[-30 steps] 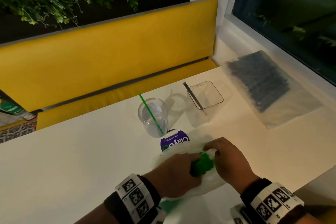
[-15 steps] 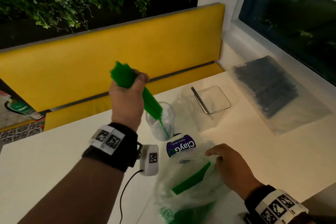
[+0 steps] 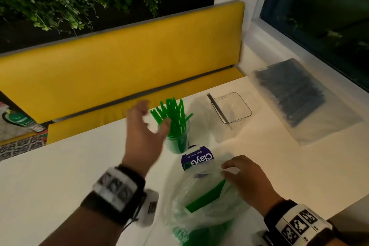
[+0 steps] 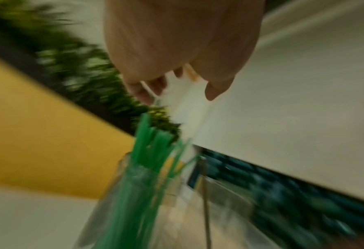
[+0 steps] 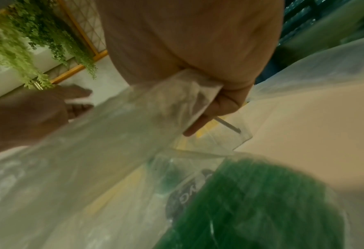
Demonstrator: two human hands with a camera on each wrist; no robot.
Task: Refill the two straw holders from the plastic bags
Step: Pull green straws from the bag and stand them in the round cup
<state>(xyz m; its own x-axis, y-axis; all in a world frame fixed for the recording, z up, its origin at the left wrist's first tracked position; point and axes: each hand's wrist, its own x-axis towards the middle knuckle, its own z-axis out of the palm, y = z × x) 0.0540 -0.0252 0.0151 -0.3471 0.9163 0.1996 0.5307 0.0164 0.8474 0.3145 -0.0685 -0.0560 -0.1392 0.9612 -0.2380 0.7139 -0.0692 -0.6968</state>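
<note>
Green straws (image 3: pixel 175 114) stand fanned in the round clear holder (image 3: pixel 178 141) on the white table (image 3: pixel 60 175), just at three o'clock of the left hand (image 3: pixel 142 136), whose fingers are spread and released, holding nothing, the thumb tip close beside the straws. At five o'clock of that holder the right hand (image 3: pixel 246 180) pinches the rim of the clear bag of green straws (image 3: pixel 201 205). Toward two o'clock the square holder (image 3: pixel 232 109) carries one dark straw (image 3: pixel 217 109), with the bag of dark straws (image 3: pixel 295 94) beyond it.
</note>
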